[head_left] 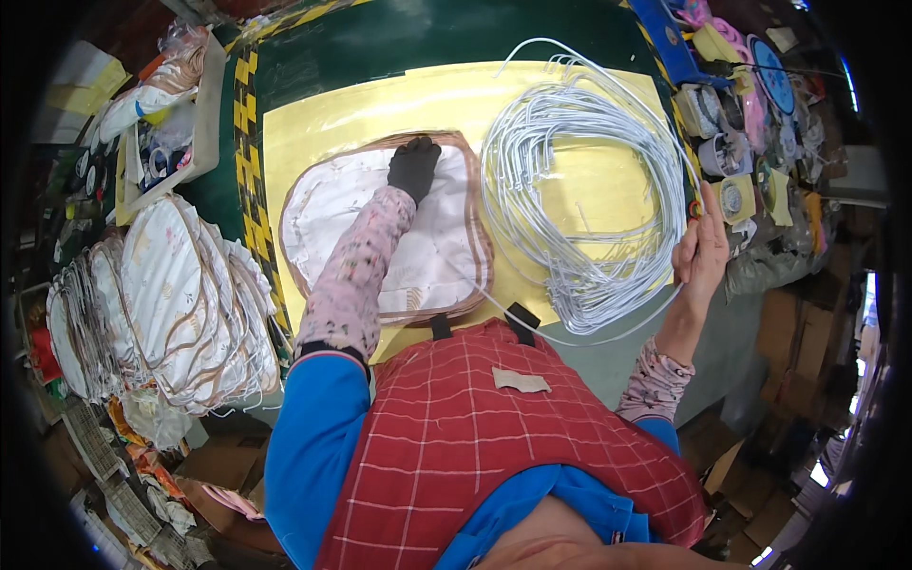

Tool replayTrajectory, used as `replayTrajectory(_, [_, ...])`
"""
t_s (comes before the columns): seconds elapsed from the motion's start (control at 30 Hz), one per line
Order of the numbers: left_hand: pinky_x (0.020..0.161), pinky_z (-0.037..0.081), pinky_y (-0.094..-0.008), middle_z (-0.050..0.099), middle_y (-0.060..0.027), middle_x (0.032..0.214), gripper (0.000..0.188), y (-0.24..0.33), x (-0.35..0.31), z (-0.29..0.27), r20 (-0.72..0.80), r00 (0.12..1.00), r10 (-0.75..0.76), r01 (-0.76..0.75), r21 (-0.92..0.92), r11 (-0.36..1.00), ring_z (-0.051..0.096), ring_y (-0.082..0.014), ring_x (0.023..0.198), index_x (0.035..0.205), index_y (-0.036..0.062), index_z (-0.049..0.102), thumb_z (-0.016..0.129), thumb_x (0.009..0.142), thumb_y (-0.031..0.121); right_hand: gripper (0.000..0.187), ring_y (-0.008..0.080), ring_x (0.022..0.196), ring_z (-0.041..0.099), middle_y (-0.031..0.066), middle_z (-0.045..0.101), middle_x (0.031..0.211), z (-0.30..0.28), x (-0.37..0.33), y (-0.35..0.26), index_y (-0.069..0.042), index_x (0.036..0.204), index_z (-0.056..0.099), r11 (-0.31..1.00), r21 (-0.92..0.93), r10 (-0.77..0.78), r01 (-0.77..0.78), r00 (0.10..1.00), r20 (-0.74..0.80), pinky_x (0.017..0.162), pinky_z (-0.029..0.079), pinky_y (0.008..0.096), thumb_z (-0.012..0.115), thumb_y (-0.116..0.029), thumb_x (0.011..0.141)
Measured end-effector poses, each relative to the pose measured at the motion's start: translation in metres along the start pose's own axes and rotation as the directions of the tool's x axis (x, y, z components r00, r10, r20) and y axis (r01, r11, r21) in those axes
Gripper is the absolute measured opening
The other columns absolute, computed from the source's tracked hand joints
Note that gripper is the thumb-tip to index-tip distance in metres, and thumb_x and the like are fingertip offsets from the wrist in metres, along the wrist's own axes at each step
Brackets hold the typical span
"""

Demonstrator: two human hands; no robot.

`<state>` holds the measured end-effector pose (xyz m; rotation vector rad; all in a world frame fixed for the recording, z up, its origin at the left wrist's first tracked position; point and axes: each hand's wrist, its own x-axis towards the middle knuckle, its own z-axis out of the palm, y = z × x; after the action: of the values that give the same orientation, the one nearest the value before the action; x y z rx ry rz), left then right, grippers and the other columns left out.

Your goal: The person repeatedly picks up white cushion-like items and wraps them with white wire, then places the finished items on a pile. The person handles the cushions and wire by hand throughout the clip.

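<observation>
A stack of white printed fabric pieces with brown edging (423,256), rounded in outline, lies in front of me. My left hand (414,169), in a dark glove, is closed at the far edge of the top piece; its fingertips are hidden. To the right rests a big loose coil of white wires (518,171) with small bent ends. My right hand (701,249), bare, is closed on a thin white wire at the coil's right side, the index finger stretched along it. From there a length of wire (608,339) curves round the near side towards the fabric.
Yellow sheeting (380,100) covers part of the green table (323,71), edged with yellow-black tape (249,152). Left, many wired fabric pieces (171,294) hang in a bunch below a filled tray (204,133). Tape rolls (731,195) and a blue bin (660,43) line the right side.
</observation>
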<state>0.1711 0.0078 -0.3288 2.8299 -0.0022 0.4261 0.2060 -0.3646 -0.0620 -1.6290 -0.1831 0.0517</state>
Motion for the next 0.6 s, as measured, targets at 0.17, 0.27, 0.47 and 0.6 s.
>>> replayTrajectory(0.17, [0.076,0.047,-0.0406,0.060,-0.0111,0.096,0.019,-0.011,0.025,0.009,0.219,0.962,-0.162,0.156,0.046,0.987,0.059,-0.0273,0.091,0.089,0.0099,0.063,0.052,0.077,0.020,0.043,0.0013,0.032,0.024,-0.0050,0.034,0.046,-0.007,-0.001,0.009,0.005,0.134,0.035,0.999,0.035,0.012,-0.013,0.999,0.037,0.030,0.022,0.0171,0.037,-0.019,0.099])
replayTrajectory(0.27, [0.079,0.047,-0.0398,0.062,-0.0149,0.091,0.024,-0.011,0.028,-0.026,-0.040,0.964,-0.262,0.232,-0.347,0.909,0.059,-0.0318,0.090,0.097,0.0064,0.061,0.052,0.081,0.021,0.042,0.0015,0.031,0.024,-0.0050,0.034,0.045,-0.021,-0.007,0.003,0.007,0.131,0.037,0.999,0.051,0.008,-0.012,0.997,0.077,0.030,0.022,0.0173,0.038,-0.019,0.098])
replayTrajectory(0.47, [0.070,0.041,-0.0244,0.055,-0.0025,0.088,0.020,0.015,0.016,-0.181,0.072,0.902,-0.426,0.256,-0.884,0.392,0.050,-0.0106,0.079,0.105,0.0014,0.052,0.048,0.089,0.013,0.039,0.0002,0.032,0.025,-0.0073,0.033,0.045,-0.020,-0.027,-0.021,0.010,0.126,0.042,0.967,0.253,-0.056,-0.004,0.971,0.230,0.032,0.019,0.0172,0.042,-0.014,0.096])
replayTrajectory(0.6, [0.062,0.040,-0.0237,0.052,-0.0001,0.079,0.012,0.045,-0.014,-0.239,-0.130,0.874,-0.469,-0.016,-0.971,0.239,0.047,-0.0080,0.071,0.093,0.0055,0.053,0.044,0.086,0.010,0.040,0.0008,0.030,0.023,-0.0062,0.033,0.043,-0.027,-0.034,-0.026,0.012,0.126,0.040,0.903,0.429,-0.155,0.022,0.948,0.277,0.028,0.019,0.0173,0.040,-0.014,0.096])
